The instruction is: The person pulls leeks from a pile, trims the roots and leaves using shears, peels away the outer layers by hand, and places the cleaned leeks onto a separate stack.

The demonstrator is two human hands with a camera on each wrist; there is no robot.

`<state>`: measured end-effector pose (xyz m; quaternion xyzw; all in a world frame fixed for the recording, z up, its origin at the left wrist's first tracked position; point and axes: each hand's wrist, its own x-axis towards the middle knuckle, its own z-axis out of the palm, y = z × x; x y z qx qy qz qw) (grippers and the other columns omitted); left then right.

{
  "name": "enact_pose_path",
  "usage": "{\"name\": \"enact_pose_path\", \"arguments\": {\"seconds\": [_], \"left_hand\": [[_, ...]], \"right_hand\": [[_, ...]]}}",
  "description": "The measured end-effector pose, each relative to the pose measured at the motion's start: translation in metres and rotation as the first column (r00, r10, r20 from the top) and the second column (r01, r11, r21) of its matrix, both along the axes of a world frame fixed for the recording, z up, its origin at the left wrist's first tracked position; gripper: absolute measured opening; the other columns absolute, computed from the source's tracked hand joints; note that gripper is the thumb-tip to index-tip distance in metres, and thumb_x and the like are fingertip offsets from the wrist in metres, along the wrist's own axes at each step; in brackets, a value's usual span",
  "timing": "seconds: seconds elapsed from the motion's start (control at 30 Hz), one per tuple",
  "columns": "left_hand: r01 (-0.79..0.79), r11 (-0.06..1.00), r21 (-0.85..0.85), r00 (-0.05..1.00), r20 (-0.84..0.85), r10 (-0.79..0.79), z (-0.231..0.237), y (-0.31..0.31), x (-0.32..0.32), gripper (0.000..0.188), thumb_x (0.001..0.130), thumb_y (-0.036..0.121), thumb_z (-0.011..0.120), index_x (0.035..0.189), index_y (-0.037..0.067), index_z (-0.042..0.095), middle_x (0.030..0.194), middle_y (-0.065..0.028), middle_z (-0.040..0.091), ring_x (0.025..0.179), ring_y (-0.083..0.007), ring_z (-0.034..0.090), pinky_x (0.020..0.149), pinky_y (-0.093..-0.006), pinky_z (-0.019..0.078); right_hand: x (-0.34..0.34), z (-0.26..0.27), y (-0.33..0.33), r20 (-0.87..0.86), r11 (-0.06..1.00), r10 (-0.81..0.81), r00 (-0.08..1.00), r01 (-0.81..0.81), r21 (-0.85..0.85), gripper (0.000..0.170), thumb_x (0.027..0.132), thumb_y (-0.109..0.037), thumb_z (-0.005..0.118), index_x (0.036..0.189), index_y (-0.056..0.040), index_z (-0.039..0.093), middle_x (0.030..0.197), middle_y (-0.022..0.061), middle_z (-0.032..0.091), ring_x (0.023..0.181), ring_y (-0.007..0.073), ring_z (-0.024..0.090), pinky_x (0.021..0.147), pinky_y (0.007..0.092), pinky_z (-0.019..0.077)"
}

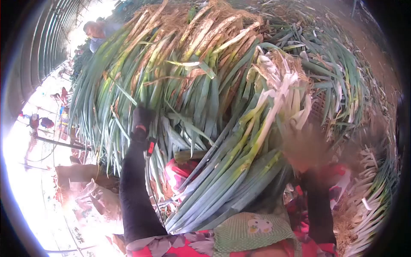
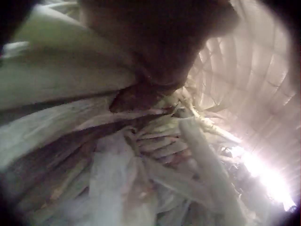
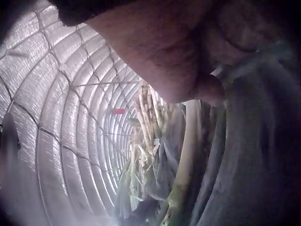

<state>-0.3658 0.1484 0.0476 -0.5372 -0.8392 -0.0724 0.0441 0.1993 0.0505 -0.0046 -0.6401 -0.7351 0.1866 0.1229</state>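
A loose bunch of long green onions (image 1: 252, 145) lies slanting over the person's lap, pale root ends up and leaves down toward the waist. My right hand (image 1: 310, 147), blurred, is at the right side of this bunch. In the right wrist view its fingers (image 3: 211, 89) curl at a green leaf (image 3: 254, 61), close beside a pale stalk (image 3: 188, 146). At the left, my dark-covered left hand (image 1: 143, 118) reaches into the hanging leaves of the big green onion pile (image 1: 184, 73). In the left wrist view it is a dark shape over broad leaves (image 2: 56, 80); its grip cannot be told.
More green onions (image 1: 372, 205) lie in a row at the lower right. Another person (image 1: 94, 34) is behind the pile at upper left. A brown sack (image 1: 96, 195) lies at left. A ribbed, curved roof (image 1: 43, 47) arches overhead. A green checked apron (image 1: 248, 231) covers the lap.
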Motion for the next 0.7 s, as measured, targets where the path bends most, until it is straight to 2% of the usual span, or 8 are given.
{"name": "enact_pose_path", "arguments": {"seconds": [0.1,0.17,0.23,0.27,0.33,0.37,0.53,0.7], "left_hand": [[0.256,0.956,0.140,0.870,0.397,-0.291,-0.007,0.007,-0.021,0.029,0.069,0.021,0.061,0.088,-0.001,0.061,0.075,-0.0177,0.063,0.070,-0.0333,0.063,0.066,-0.0426,0.0499],[0.227,0.950,0.213,0.575,0.758,-0.308,0.049,-0.015,0.046,0.015,0.070,0.011,0.062,0.081,0.001,0.063,0.073,-0.0144,0.063,0.065,-0.0303,0.063,0.063,-0.0410,0.0497],[0.249,0.968,0.018,0.839,0.495,-0.225,0.079,-0.042,0.117,0.013,0.068,0.006,0.064,0.080,0.001,0.063,0.071,-0.0143,0.062,0.064,-0.0296,0.063,0.061,-0.0405,0.0490],[0.445,0.873,0.198,0.815,0.314,-0.487,0.067,-0.061,0.124,0.020,0.067,0.005,0.065,0.086,-0.001,0.061,0.070,-0.0140,0.062,0.064,-0.0298,0.062,0.059,-0.0401,0.0486],[0.548,0.785,0.288,0.749,0.250,-0.614,0.050,-0.106,0.153,0.031,0.066,0.006,0.066,0.096,-0.001,0.057,0.070,-0.0147,0.061,0.064,-0.0326,0.062,0.058,-0.0409,0.0484],[0.457,0.860,0.226,0.759,0.405,-0.510,0.049,-0.133,0.180,0.037,0.066,0.008,0.065,0.100,0.000,0.054,0.070,-0.0158,0.061,0.065,-0.0353,0.062,0.058,-0.0420,0.0485],[0.388,0.917,-0.090,0.899,0.257,-0.355,0.034,-0.223,0.260,0.045,0.065,0.008,0.059,0.106,-0.001,0.045,0.070,-0.0252,0.058,0.067,-0.0436,0.059,0.059,-0.0492,0.0478],[0.623,0.773,-0.122,0.767,0.286,-0.574,0.008,-0.298,0.289,0.045,0.069,0.017,0.060,0.107,-0.002,0.043,0.069,-0.0250,0.057,0.063,-0.0416,0.059,0.052,-0.0504,0.0462]], "right_hand": [[0.005,-0.017,-0.007,0.002,0.992,0.041,0.999,-0.041,0.122,0.088,0.067,-0.026,0.073,0.128,0.0119,0.023,0.111,0.0280,0.046,0.102,0.0421,0.049,0.084,0.0437,0.0414],[0.009,-0.032,-0.009,-0.005,0.975,0.064,0.998,-0.062,0.212,0.087,0.067,-0.029,0.073,0.127,0.0121,0.024,0.111,0.0290,0.046,0.103,0.0421,0.049,0.084,0.0435,0.0414],[0.007,-0.018,-0.012,-0.073,0.988,0.042,0.996,-0.031,0.149,0.087,0.068,-0.030,0.072,0.127,0.0119,0.024,0.111,0.0295,0.047,0.104,0.0423,0.049,0.085,0.0433,0.0413],[0.005,-0.010,-0.013,-0.118,0.996,0.015,0.993,-0.004,0.092,0.087,0.068,-0.030,0.072,0.127,0.0119,0.024,0.111,0.0298,0.047,0.105,0.0425,0.048,0.085,0.0432,0.0412],[0.001,0.011,-0.014,-0.244,0.988,-0.110,0.964,0.081,-0.129,0.086,0.069,-0.030,0.072,0.128,0.0119,0.024,0.113,0.0306,0.047,0.106,0.0435,0.048,0.086,0.0428,0.0411],[0.003,0.004,-0.013,-0.272,0.995,-0.081,0.959,0.061,-0.081,0.086,0.069,-0.030,0.071,0.128,0.0118,0.024,0.113,0.0310,0.047,0.107,0.0440,0.047,0.086,0.0428,0.0408],[0.007,-0.014,-0.024,-0.531,0.994,-0.015,0.847,-0.045,-0.101,0.077,0.072,-0.030,0.069,0.126,0.0098,0.031,0.115,0.0295,0.049,0.109,0.0422,0.048,0.092,0.0410,0.0381],[-0.047,0.073,-0.087,-0.738,0.950,0.097,0.668,-0.282,-0.130,0.063,0.078,-0.028,0.063,0.120,0.0081,0.034,0.101,0.0255,0.053,0.097,0.0360,0.054,0.089,0.0403,0.0400]]}}
